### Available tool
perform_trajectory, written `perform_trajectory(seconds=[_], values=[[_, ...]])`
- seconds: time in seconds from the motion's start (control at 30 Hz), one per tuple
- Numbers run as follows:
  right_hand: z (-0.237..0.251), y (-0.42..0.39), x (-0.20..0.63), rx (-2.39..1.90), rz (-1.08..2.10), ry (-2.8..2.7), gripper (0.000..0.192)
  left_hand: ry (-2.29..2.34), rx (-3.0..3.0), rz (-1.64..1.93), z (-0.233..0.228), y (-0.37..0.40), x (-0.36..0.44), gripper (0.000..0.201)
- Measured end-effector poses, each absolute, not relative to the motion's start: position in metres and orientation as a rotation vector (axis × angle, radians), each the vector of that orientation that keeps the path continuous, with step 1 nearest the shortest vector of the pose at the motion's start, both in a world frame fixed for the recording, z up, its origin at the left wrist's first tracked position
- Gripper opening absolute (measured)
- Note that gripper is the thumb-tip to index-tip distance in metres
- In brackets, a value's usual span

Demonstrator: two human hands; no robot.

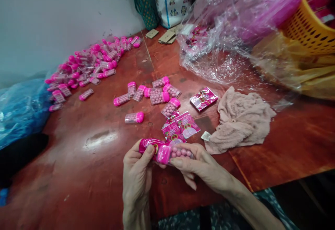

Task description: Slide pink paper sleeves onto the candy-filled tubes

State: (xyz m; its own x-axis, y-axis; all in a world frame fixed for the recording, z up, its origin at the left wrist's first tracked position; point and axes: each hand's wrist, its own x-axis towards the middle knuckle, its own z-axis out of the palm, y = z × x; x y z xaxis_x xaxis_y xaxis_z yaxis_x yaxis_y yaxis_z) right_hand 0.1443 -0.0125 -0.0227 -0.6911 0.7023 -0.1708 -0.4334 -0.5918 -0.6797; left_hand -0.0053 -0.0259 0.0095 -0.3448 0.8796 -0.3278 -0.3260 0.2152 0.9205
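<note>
lower centre: left hand (137, 172) pinches glossy pink wrapper (155, 141), right hand (206, 167) grips clear pink-capped plastic bottle (180, 152); keep both aligned.

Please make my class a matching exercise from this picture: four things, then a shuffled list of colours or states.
Things:
1. Left hand
2. Cloth
3. Right hand
4. Basket

Descriptions:
A. Crumpled, pale pink
B. Holding a bottle by its clear end
C. Yellow-orange, with holes
D. Pinching a printed pink wrapper

Pairs: 1-D; 2-A; 3-B; 4-C
</note>
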Motion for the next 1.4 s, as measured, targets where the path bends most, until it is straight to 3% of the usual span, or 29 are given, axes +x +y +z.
perform_trajectory(seconds=[0.17, 0.3, 0.4, 0.57, 0.77, 1.4], values=[[-0.024, -0.012, 0.143, -0.550, 2.280, -0.736, 0.018, 1.395, 0.522, 1.424, 0.008, -0.025, -0.004, 0.012], [-0.025, -0.014, 0.144, -0.658, 2.243, -0.838, 0.027, 1.411, 0.515, 1.468, 0.005, -0.024, -0.004, 0.015], [-0.023, -0.017, 0.146, -0.841, 2.105, -1.058, 0.030, 1.437, 0.564, 1.517, 0.003, -0.025, -0.007, 0.017], [-0.018, -0.016, 0.149, -1.072, 1.766, -1.473, 0.011, 1.506, 0.770, 1.269, -0.001, -0.027, -0.013, 0.016], [-0.017, -0.013, 0.144, -1.207, 1.534, -1.766, 0.028, 1.596, 0.925, 1.167, -0.006, -0.029, -0.015, 0.005], [-0.011, -0.013, 0.138, -1.006, 1.703, -1.584, 0.018, 1.528, 0.654, 1.464, -0.014, -0.033, 0.000, 0.012]])
